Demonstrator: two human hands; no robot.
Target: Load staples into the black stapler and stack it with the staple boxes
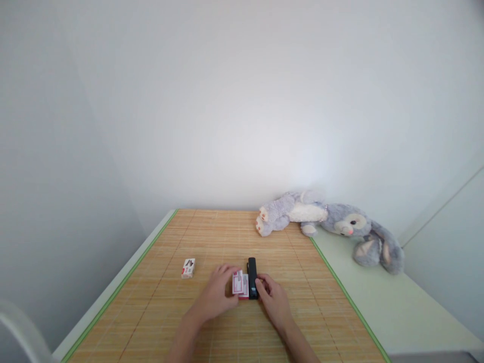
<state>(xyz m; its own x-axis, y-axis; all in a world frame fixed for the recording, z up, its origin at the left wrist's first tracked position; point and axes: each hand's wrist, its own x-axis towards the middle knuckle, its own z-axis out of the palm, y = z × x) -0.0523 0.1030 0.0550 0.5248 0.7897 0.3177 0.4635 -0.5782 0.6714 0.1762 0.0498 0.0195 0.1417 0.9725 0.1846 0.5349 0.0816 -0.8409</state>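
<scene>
My left hand (218, 291) is closed around a small white box with a pink-framed label (237, 282), thumb at its near end and fingers at its far end. A second, similar pink-and-white box (245, 286) lies partly behind it, against the black stapler (252, 276). The stapler lies lengthwise, pointing away from me. On its right side, my right hand (274, 300) has curled fingers, with thumb and index fingertip on the stapler's edge. Whether the fingers reach under it is hidden. Left of my left hand stands another small white box (188, 268) with a dark picture and red print.
A bamboo mat (212, 237) with green edging covers most of the white table (363, 287). Along the back right lies a grey plush rabbit (308, 212), its ears hanging over the table's right part. A pale wall (227, 101) rises behind.
</scene>
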